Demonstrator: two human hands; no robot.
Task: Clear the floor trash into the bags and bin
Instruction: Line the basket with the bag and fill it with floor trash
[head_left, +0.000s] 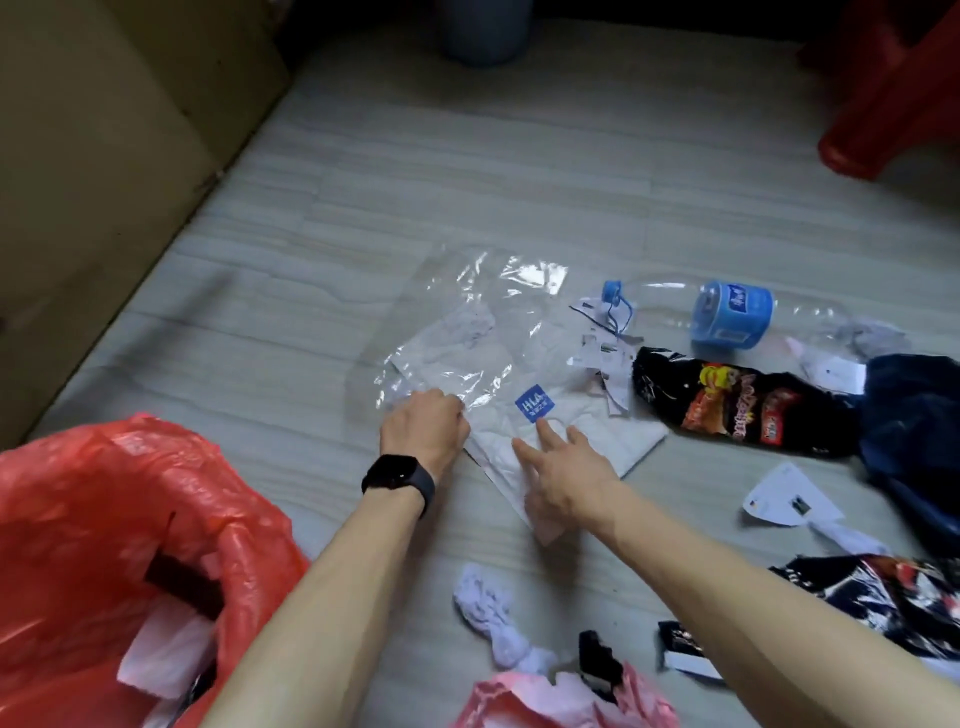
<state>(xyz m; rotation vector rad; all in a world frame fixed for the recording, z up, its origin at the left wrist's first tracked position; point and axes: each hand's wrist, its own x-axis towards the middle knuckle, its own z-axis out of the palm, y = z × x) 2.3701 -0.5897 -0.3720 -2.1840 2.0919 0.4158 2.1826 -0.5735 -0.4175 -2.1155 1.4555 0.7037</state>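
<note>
Far left, the open red plastic bag (104, 519) sits ready on the floor (467, 156). The left hand (423, 426) has its fingers curled, pinching the near edge of the clear plastic packaging bag with a blue square label (467, 332), which lies flat mid-floor. The right hand (566, 467) rests on it, fingers straight and spread. That film looks feather-light, limp, slick — better bunched from the edge than lifted flat. Further right — a crushed clear bottle (727, 317) beside a black snack wrapper (743, 410).

Bare forearms; black smartwatch (399, 478) on left wrist.
</note>
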